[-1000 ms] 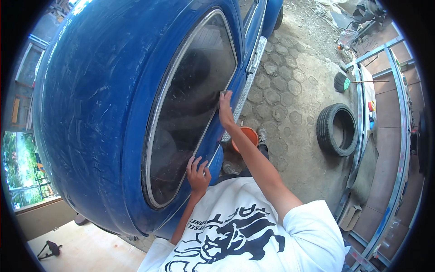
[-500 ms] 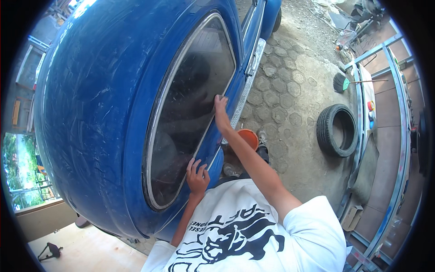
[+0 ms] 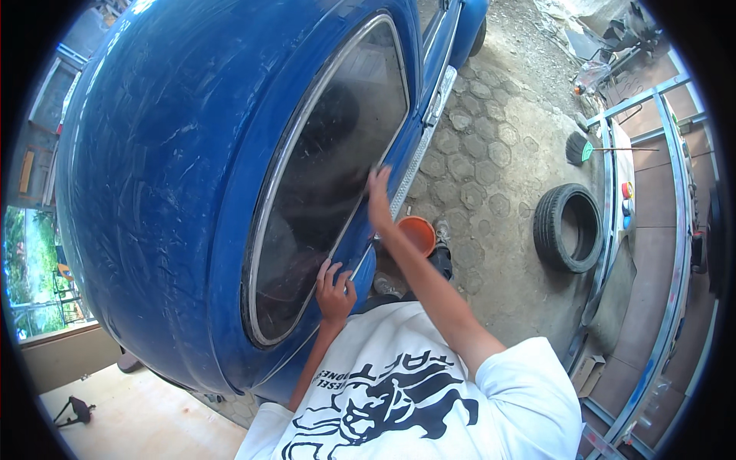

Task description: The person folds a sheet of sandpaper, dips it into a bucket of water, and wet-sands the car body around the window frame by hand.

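A blue car [image 3: 176,192] fills the left side, and its dark side window [image 3: 337,146] has a chrome-coloured trim [image 3: 268,207] round it. My left hand [image 3: 336,293] lies at the window's lower edge, fingers spread on the trim and the blue panel below; it holds nothing that I can see. Farther along the same edge is my right hand [image 3: 379,201], slightly blurred. Its fingers are stretched out toward the glass, with nothing visible in them. Whether they touch the glass is hard to tell.
An orange bucket [image 3: 418,234] stands on the floor beside my feet, under my right forearm. To the right lie a black tyre [image 3: 567,228] and a broom [image 3: 580,149], next to a metal frame [image 3: 675,192]. A pale board [image 3: 146,406] is at the lower left.
My right hand has gone from curled fingers at the window's edge to straightened ones. My left hand stays at the lower edge. The whole view has shifted slightly.
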Motion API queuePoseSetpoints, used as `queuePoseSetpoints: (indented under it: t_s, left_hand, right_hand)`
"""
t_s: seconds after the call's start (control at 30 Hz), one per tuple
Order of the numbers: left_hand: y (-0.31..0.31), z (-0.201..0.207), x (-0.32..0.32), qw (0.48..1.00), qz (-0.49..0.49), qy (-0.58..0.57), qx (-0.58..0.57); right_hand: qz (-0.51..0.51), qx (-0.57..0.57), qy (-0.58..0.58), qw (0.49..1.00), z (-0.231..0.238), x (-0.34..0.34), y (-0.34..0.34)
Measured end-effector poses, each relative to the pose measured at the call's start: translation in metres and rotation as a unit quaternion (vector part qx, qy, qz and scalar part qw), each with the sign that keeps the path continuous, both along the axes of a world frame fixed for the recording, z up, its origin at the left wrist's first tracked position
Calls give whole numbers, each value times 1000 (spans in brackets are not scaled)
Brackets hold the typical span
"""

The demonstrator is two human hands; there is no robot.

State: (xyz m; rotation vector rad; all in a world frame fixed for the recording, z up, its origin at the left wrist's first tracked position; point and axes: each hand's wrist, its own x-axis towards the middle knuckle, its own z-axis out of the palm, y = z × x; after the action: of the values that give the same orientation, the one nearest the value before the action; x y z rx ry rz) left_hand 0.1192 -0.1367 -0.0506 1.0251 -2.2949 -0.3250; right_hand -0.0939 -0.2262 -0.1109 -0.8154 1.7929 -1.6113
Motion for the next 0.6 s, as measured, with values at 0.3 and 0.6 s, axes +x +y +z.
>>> queuePoseSetpoints:
  t_s: [0.3, 0.6]
  left_hand:
    - [5, -9, 1, 1000, 18, 13, 2]
    - [0, -7, 2, 1000, -6, 11, -9]
  right_hand:
    - [86, 81, 30, 993, -6, 68, 55]
    - [26, 61, -18, 998, 34, -7, 6]
